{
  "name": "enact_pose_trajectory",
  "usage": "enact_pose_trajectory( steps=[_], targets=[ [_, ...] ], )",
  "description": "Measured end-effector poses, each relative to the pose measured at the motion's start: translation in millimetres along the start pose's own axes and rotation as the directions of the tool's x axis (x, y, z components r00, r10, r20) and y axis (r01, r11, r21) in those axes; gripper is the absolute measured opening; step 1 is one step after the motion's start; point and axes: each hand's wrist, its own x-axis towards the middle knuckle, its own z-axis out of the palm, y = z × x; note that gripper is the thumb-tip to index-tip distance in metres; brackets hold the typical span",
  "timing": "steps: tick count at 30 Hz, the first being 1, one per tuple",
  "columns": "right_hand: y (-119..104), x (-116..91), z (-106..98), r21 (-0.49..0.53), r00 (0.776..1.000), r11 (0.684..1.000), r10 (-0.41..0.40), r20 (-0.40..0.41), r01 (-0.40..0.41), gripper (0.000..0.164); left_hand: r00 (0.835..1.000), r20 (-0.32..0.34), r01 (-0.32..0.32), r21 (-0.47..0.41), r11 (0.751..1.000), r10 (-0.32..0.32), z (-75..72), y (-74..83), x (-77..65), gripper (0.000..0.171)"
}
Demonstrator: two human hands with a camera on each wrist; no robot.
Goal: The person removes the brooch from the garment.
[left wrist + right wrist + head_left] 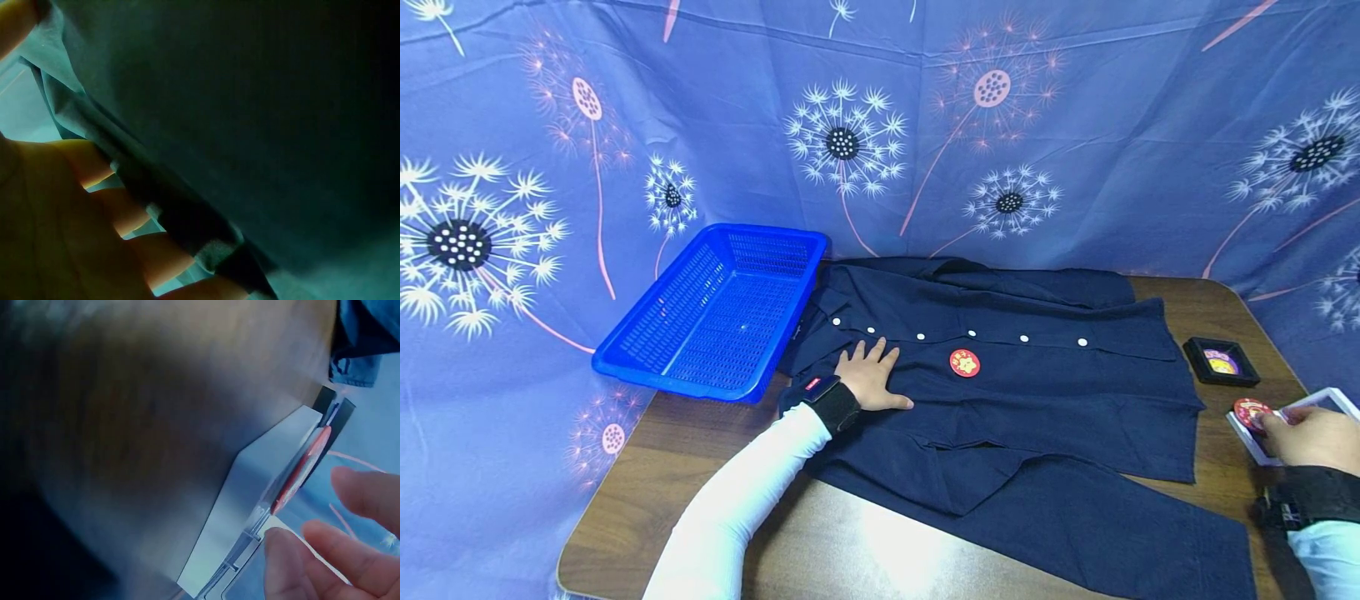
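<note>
A dark navy button-up shirt (1060, 400) lies spread on the table with its row of white buttons showing. My left hand (868, 379) rests on its upper part with fingers spread; in the left wrist view the fingers (106, 212) lie over dark cloth. On the shirt's front sits a round red badge (965, 362) with a yellow star figure. At the far right, my right hand (1315, 437) is over a white tray (1246, 439), fingertips right at a second red badge (1251, 412). That badge (300, 472) leans at the tray's end, with thumb and fingers apart.
A blue plastic basket (700, 387) stands left of the shirt, by its collar. Right of the hem is a small black square box (1197, 362) with a purple and yellow piece inside. A dandelion-print cloth (917, 108) hangs behind the wooden table (647, 500).
</note>
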Motion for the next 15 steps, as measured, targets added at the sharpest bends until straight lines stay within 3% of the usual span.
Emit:
enact_pose_trajectory(
  steps=[5, 15],
  targets=[
    [-3.5, 0.8, 2.2, -0.161, 0.998, 0.985, -0.058, 0.029, 0.062, 0.034, 1.000, 0.004, 0.002, 0.003, 1.000, -0.002, -0.5, 0.6, -0.6, 0.098],
    [-2.3, 2.1, -2.0, -0.191, 0.990, 0.977, -0.069, 0.119, 0.091, 0.049, 1.000, -0.001, -0.001, 0.004, 1.000, 0.001, -0.1, 0.5, -0.5, 0.098]
  ],
)
